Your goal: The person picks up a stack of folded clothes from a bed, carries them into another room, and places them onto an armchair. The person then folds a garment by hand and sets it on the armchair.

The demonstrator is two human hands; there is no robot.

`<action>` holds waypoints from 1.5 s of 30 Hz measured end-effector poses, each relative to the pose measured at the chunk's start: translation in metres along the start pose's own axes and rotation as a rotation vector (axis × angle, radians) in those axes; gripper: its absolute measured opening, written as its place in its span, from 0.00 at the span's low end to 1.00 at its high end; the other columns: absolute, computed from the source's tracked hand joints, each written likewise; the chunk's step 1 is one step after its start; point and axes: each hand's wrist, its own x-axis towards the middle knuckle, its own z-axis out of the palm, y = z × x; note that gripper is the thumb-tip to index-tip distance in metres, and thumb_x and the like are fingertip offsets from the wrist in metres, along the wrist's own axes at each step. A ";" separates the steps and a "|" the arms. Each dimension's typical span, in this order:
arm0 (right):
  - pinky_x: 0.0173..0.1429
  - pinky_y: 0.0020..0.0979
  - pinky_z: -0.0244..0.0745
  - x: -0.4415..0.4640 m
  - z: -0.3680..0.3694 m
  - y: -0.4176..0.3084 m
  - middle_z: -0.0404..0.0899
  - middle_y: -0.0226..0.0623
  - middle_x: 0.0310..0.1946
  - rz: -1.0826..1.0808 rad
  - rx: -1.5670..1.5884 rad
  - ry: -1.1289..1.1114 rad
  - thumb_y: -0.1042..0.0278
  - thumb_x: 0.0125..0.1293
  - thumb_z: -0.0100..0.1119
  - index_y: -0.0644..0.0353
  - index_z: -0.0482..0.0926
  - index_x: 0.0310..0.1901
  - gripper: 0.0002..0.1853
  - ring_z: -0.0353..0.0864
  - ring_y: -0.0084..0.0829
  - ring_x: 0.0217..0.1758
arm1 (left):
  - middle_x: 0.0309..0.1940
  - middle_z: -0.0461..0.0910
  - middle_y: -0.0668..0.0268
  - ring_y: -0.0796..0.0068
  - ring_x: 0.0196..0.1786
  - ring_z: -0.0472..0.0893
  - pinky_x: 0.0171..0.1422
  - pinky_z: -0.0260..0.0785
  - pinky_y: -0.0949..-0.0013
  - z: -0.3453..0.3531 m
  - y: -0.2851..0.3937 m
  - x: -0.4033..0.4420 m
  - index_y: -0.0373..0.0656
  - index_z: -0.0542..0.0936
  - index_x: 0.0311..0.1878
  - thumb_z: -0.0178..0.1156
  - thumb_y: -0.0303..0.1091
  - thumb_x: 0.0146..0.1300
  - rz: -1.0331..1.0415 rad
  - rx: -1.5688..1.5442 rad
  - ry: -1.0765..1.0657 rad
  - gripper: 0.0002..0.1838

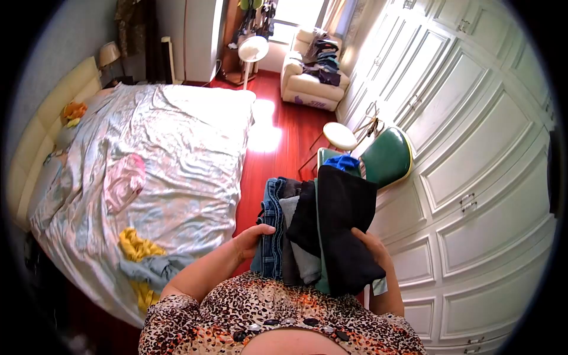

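Note:
Between my two hands, in front of my body, is a stack of folded clothes held on edge. My left hand presses against its left side, thumb on a pair of blue jeans. Grey and black folded pieces fill the middle, with a narrow green edge showing among them. My right hand grips the right side, at a large black garment. A small pale tag or piece of cloth hangs near my right wrist. The fingers under the stack are hidden.
On the left is a bed with a pink garment and yellow and grey-blue clothes. A green chair and round stool stand ahead. More clothes lie on a cream armchair. White wardrobes line the right.

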 end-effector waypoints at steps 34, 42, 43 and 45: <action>0.49 0.31 0.78 0.054 0.013 -0.063 0.82 0.40 0.43 0.014 0.059 0.285 0.56 0.64 0.60 0.67 0.73 0.54 0.24 0.82 0.32 0.42 | 0.42 0.83 0.57 0.65 0.42 0.83 0.52 0.76 0.61 0.005 0.114 0.071 0.36 0.77 0.51 0.58 0.36 0.55 -0.137 0.174 0.093 0.21; 0.48 0.32 0.78 0.055 0.011 -0.053 0.82 0.38 0.43 0.055 0.277 0.147 0.54 0.64 0.60 0.64 0.77 0.49 0.21 0.83 0.32 0.41 | 0.42 0.83 0.58 0.65 0.40 0.84 0.52 0.77 0.61 0.017 0.122 0.070 0.36 0.76 0.52 0.60 0.36 0.54 -0.222 0.182 0.191 0.22; 0.49 0.32 0.78 0.051 0.015 -0.055 0.82 0.38 0.43 0.057 0.310 0.153 0.54 0.64 0.60 0.65 0.77 0.49 0.22 0.83 0.32 0.41 | 0.42 0.83 0.58 0.65 0.40 0.84 0.52 0.77 0.61 0.016 0.117 0.068 0.36 0.76 0.52 0.60 0.36 0.54 -0.229 0.180 0.195 0.22; 0.50 0.32 0.78 0.041 0.027 -0.060 0.82 0.40 0.44 -0.014 0.229 0.187 0.55 0.64 0.60 0.66 0.76 0.51 0.23 0.83 0.33 0.42 | 0.42 0.83 0.57 0.63 0.41 0.84 0.53 0.76 0.60 0.017 0.111 0.065 0.36 0.76 0.52 0.60 0.36 0.53 -0.123 0.202 0.156 0.22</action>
